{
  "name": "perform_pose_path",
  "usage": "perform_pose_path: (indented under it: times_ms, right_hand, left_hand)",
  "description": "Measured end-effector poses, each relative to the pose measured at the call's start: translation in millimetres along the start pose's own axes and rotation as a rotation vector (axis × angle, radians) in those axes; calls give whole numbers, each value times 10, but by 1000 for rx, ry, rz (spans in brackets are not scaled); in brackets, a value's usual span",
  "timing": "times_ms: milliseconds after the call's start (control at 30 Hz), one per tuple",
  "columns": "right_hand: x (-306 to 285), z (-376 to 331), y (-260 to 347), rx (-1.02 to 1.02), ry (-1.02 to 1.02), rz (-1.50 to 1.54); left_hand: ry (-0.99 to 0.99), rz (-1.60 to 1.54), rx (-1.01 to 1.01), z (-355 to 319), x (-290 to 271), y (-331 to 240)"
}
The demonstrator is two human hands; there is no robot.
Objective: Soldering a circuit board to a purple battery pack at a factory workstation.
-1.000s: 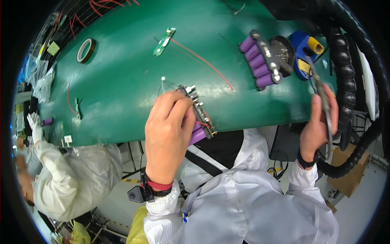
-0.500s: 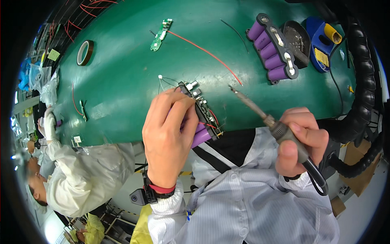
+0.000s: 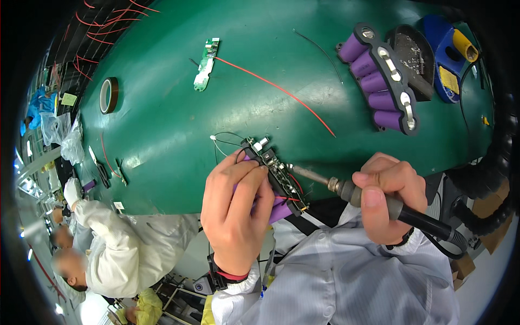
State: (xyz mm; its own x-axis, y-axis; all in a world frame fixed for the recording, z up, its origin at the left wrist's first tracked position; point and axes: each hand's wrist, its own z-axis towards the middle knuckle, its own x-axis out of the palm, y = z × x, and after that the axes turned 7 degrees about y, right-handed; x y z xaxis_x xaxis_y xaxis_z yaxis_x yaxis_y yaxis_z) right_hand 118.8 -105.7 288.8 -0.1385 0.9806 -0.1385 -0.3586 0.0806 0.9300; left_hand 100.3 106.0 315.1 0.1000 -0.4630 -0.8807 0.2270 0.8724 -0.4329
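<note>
My left hand is closed around a purple battery pack near the table's front edge. Along the pack's right side runs a circuit board with small parts and short red wires. Thin black and white leads loop from its far end, ending in a small white connector. In my right hand is a soldering iron, its fingers wrapped round the grey grip. The iron's tip lies at the board's right edge; whether it touches cannot be made out. My left fingers hide much of the pack.
Farther off lie a green circuit board with a long red wire, a black wire and a tape roll. At right stand another battery pack, a dark tray and a blue iron stand. A co-worker sits left.
My right hand has brought the soldering iron leftward and down, from open space to the board's edge. My left hand still holds the pack. The whole view has shifted slightly.
</note>
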Motion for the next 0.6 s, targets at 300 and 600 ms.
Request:
perform_pose_path:
  times_ms: [300, 600]
  right_hand:
    - [55, 120, 19, 39, -13, -30]
    - [120, 135, -24, 41, -24, -83]
  left_hand:
    - [18, -11, 26, 31, -5, 29]
    - [18, -32, 37, 33, 13, 59]
